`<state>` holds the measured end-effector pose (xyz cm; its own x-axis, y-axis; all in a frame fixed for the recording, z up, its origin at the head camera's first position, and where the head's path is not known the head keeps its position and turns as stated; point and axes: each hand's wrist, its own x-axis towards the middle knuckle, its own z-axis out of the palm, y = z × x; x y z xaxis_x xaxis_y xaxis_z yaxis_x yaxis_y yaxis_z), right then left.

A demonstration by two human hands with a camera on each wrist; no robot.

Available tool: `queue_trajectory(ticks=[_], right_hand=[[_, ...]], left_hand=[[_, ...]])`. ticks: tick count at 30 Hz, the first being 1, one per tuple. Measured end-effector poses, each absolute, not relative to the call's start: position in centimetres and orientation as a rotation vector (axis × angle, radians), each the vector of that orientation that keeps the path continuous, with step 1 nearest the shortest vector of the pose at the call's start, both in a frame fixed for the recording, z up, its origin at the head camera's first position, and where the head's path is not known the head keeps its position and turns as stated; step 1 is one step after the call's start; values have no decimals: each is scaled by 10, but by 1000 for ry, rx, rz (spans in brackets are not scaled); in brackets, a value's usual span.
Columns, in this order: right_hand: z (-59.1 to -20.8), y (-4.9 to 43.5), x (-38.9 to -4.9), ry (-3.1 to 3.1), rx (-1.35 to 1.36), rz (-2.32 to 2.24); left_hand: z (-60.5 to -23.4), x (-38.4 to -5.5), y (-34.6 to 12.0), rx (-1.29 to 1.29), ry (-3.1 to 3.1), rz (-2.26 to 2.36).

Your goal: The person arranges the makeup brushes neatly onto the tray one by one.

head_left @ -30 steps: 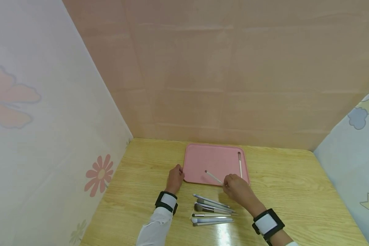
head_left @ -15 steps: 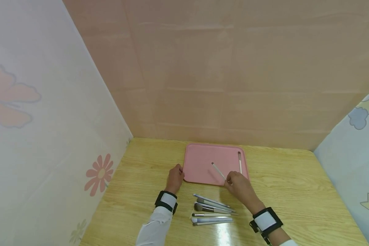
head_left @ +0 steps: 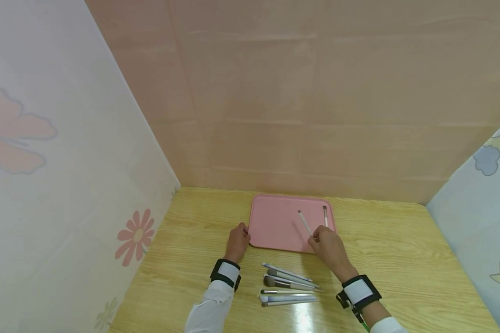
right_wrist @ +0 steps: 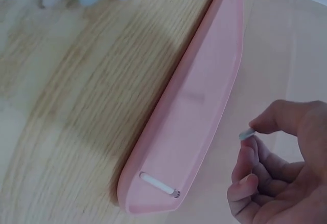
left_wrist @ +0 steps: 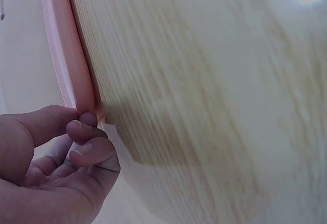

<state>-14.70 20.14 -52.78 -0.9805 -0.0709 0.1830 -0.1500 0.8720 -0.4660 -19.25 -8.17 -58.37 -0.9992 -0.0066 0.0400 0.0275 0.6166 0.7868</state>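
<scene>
My right hand (head_left: 329, 247) pinches a slim white makeup brush (head_left: 304, 222) near its handle end, between thumb and forefinger. The dark-tipped brush points up and left over the pink tray (head_left: 277, 219); its handle end (right_wrist: 247, 133) pokes out of the pinch in the right wrist view. A second white makeup brush (head_left: 325, 216) with a dark tip lies along the tray's right side, partly covered by the right hand in the head view. With thumb and fingertip, my left hand (head_left: 236, 243) grips the near left corner of the tray (left_wrist: 76, 60).
On the wooden table (head_left: 383, 249), nearer to me than the tray, several makeup brushes (head_left: 289, 284) lie side by side in a loose group. A tan backdrop (head_left: 275, 115) rises behind the table, with patterned sheets (head_left: 87, 208) at the sides.
My right hand has moved right and slightly away from me with the brush, which has turned more upright in the head view. My left hand stays at the tray corner.
</scene>
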Motion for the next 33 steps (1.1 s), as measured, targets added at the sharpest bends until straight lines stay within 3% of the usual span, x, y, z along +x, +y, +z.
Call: queue_trajectory(ticks=[33], right_hand=[[-539,211,-187,-2843,-251,912]], left_hand=[[-583,-190,-80,-28,-2781,-1345]])
